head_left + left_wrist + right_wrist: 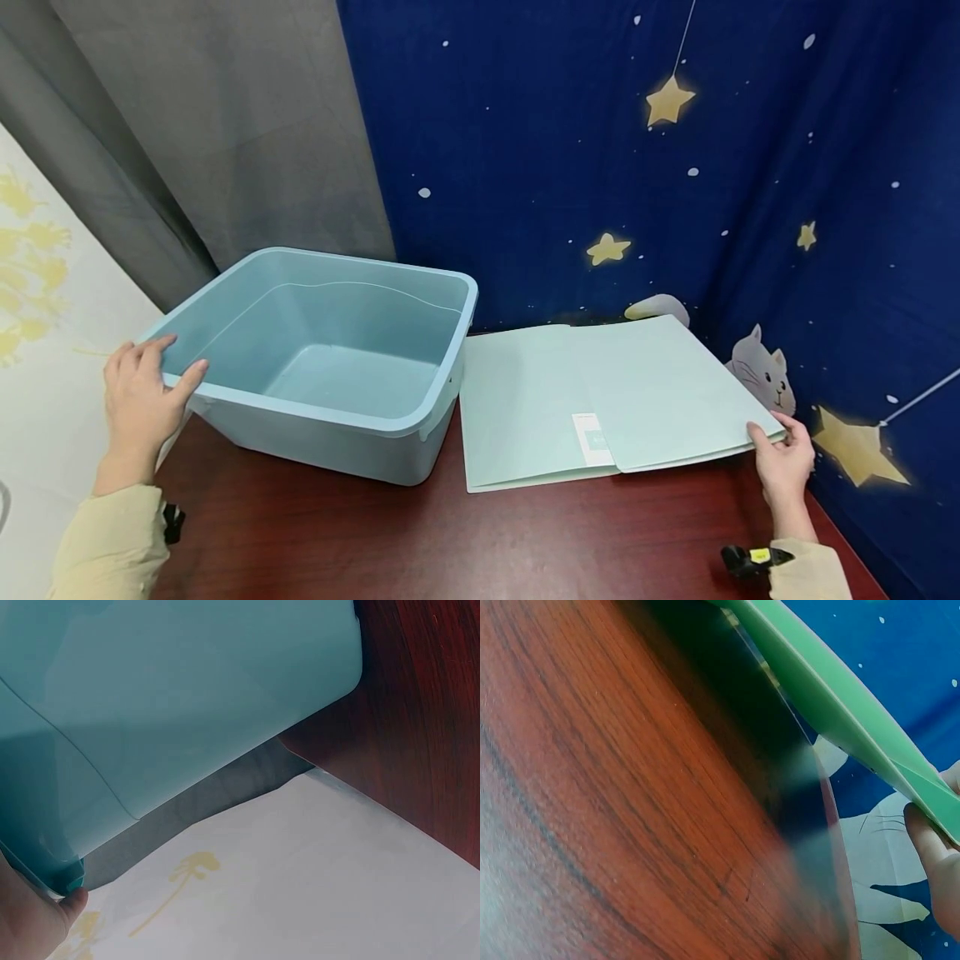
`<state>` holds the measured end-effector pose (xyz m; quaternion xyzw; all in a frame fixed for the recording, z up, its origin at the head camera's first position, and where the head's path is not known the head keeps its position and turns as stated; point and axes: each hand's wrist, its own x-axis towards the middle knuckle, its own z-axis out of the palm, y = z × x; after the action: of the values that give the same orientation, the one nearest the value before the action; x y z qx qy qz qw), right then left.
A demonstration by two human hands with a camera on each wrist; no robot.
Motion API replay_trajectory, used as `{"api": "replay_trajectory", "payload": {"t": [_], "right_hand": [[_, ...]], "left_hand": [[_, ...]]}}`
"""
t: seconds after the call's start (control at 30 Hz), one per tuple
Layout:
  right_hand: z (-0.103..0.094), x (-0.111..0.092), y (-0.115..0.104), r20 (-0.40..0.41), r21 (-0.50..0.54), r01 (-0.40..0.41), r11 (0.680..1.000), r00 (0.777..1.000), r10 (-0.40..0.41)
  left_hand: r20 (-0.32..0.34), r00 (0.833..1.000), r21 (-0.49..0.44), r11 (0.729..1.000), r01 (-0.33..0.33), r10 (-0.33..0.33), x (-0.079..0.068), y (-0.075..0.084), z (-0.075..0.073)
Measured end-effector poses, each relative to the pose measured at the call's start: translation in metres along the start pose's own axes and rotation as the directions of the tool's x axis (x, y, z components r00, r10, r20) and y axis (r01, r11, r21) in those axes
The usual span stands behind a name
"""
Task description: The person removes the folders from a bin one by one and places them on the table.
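Observation:
On the left of the head view stands a light blue plastic tub (330, 408), its open top showing a bare inside. My left hand (142, 400) grips the rim at the tub's left corner. In the left wrist view, part of the left hand (34, 915) shows against the tub's corner (187, 697). To the right of the tub lies a pale green folder (525, 383) with a small white label. My right hand (783, 462) pinches its right corner, which is raised off the table. In the right wrist view, the folder's edge (840, 705) shows layers apart.
A dark red-brown wooden table (450, 542) carries everything. Behind hang a grey curtain (225, 108) and a navy curtain (540, 167) with stars and a cat print. A white sheet with yellow prints (60, 400) borders the left side.

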<state>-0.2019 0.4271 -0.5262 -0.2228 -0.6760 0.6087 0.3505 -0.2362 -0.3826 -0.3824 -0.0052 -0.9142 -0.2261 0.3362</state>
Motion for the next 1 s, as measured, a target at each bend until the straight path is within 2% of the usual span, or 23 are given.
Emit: {"api": "replay_trajectory", "payload": {"t": [0.13,0.27,0.37,0.47,0.6,0.67,0.73,0.83,1.0], "right_hand": [[-0.003,0.0,-0.002,0.016,-0.06,0.02,0.998,1.0,-0.019],[-0.01,0.015,0.024,0.004,-0.055,0.037,0.998,0.999,-0.036],[-0.013,0.02,0.032,-0.013,-0.02,0.008,1.0,1.0,-0.008],[-0.013,0.013,0.02,-0.01,-0.064,0.006,0.998,1.0,-0.006],[-0.01,-0.005,-0.013,0.002,-0.189,0.015,0.982,1.0,-0.015],[-0.008,-0.012,-0.025,0.01,-0.208,0.0,0.978,1.0,0.002],[-0.007,-0.015,-0.031,0.022,-0.251,0.007,0.968,1.0,-0.001],[-0.008,-0.01,-0.02,0.031,-0.272,0.037,0.962,0.999,-0.03],[-0.017,0.016,0.025,0.019,-0.291,0.062,0.955,0.998,-0.059]], "left_hand": [[0.006,1.0,0.002,1.0,0.006,-0.006,0.0,0.0,0.0],[0.005,1.0,-0.001,1.0,0.006,-0.006,0.001,-0.001,0.001],[0.0,1.0,-0.006,1.0,0.0,0.0,0.001,-0.001,0.001],[-0.002,1.0,-0.01,1.0,-0.004,0.004,0.0,-0.002,0.001],[-0.006,1.0,-0.012,1.0,-0.003,0.002,0.0,-0.002,0.001],[-0.014,1.0,-0.015,1.0,-0.005,0.005,0.0,-0.002,0.0],[-0.017,1.0,-0.015,1.0,-0.005,0.005,0.0,-0.002,0.0],[-0.016,1.0,-0.009,1.0,-0.005,0.005,0.0,-0.001,0.0],[-0.005,1.0,-0.003,1.0,-0.001,0.001,0.0,-0.001,0.0]]}}
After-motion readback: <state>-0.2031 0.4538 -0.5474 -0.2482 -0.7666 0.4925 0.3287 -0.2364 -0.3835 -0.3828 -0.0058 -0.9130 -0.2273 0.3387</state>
